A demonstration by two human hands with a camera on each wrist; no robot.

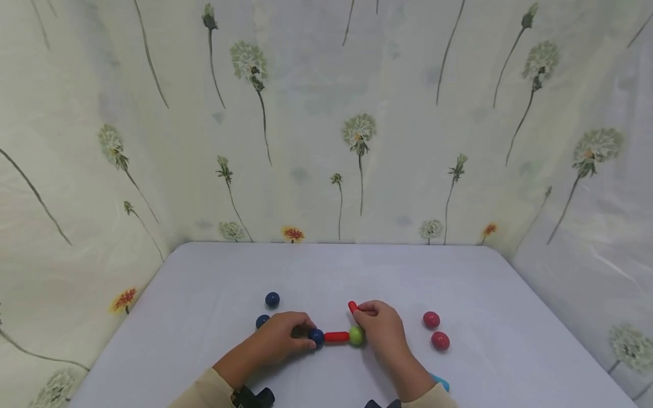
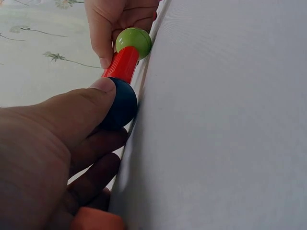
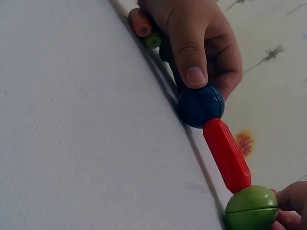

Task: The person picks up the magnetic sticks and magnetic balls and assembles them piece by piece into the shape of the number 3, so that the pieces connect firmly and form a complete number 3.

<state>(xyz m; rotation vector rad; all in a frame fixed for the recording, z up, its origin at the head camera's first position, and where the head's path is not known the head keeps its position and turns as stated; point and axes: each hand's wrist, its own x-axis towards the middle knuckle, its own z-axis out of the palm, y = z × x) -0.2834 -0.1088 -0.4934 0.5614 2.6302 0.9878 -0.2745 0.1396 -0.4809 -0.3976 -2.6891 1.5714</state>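
Note:
My left hand [image 1: 283, 334] grips a dark blue ball [image 1: 317, 338] between thumb and fingers. From that ball a ridged red rod [image 1: 336, 337] runs to a light green ball [image 1: 356, 336], the three in one line just above or on the table. Between the thumb and fingers of my right hand [image 1: 384, 330] is another red rod [image 1: 353, 306], its far end pointing up and away beside the green ball. In the right wrist view only fingertips [image 3: 290, 201] show behind the green ball [image 3: 252, 208], and that second rod is mostly hidden.
Two loose dark blue balls [image 1: 272, 300] lie left, one partly behind my left hand. Two red balls [image 1: 431, 319] sit right. A light blue piece [image 1: 441, 382] shows by my right forearm. Orange [image 3: 140, 23] and green rods [image 3: 152, 40] lie near my left hand on the white table [image 1: 204, 283].

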